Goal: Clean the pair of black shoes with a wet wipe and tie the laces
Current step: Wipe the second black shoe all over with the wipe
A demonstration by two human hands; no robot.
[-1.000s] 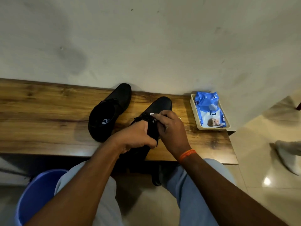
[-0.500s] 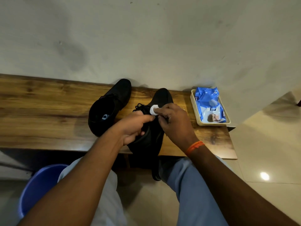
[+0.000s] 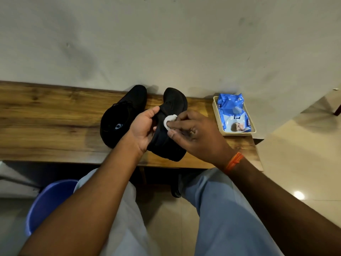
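Tilted onto its side since, shoe (image 3: 169,130) sits in left grip (image 3: 142,130); right grip (image 3: 195,132) pinches wipe (image 3: 169,122).

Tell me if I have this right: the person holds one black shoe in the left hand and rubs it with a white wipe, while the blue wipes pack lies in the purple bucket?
Not quite. In the head view the blue wipes pack lies in a beige tray on the wooden bench, not the bucket. The rest holds: left hand holding the shoe, right hand pressing the wipe.

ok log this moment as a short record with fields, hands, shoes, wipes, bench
left hand: grips the right shoe, tilted on its side
right hand: fingers press a small white wipe on that shoe
left shoe: rests on the bench, untouched
wipes pack: blue, in a beige tray at the bench's right end
bench: wooden, against the wall
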